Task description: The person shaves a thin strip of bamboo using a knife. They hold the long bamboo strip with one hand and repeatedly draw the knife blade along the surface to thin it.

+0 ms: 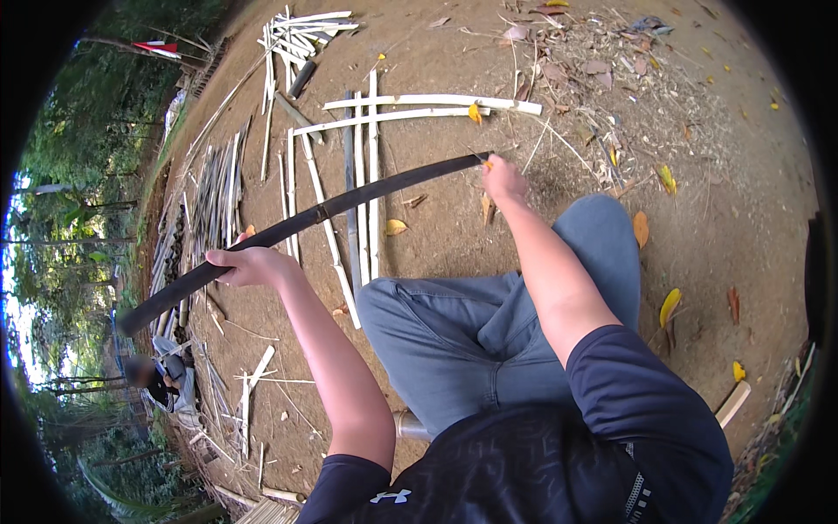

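my left hand [249, 265] and right hand [504, 179] each grasp the long dark bamboo strip [305, 221] above the pale split slats [362, 188] on the dirt ground [724, 218].

front: pale bamboo slats [362, 166] block ground | left: split stack [209, 201] | right: bare dirt [733, 201], few leaves, passable

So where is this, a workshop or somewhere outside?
Outside, probably a yard where bamboo gets worked. The ground is bare dirt with dry leaves, split bamboo strips lie about, and trees stand along the edge.
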The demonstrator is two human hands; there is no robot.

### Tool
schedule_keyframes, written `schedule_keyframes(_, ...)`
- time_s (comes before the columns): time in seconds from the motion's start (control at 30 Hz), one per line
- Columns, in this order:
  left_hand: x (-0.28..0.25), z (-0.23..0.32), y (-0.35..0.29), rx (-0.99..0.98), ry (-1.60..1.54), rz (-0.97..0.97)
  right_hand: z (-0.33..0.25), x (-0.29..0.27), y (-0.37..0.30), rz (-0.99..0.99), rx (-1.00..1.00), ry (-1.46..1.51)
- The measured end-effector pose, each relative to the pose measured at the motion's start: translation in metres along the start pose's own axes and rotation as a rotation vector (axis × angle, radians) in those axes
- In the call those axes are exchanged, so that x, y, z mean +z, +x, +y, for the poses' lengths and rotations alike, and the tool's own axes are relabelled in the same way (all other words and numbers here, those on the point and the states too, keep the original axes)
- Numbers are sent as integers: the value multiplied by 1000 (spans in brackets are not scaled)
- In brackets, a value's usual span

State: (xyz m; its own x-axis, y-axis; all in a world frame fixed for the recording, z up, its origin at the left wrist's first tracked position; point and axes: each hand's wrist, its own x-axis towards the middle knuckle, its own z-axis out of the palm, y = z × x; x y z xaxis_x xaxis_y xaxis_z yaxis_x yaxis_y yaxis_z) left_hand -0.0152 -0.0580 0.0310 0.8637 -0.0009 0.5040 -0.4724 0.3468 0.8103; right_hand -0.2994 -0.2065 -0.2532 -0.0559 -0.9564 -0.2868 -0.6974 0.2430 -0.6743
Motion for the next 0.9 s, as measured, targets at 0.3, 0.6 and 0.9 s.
schedule_keyframes(0.3, -2, 6, -6, -51, -3, -4, 20, 17, 21, 1, 33, -14)
schedule_keyframes(0.6, -2, 5, -6, -24, -5, 23, -19, 3, 0, 254, 153, 109)
schedule_keyframes(0.9, -7, 7, -7, 28, -45, 4, -125, -69, -134, -211, -343, 226)
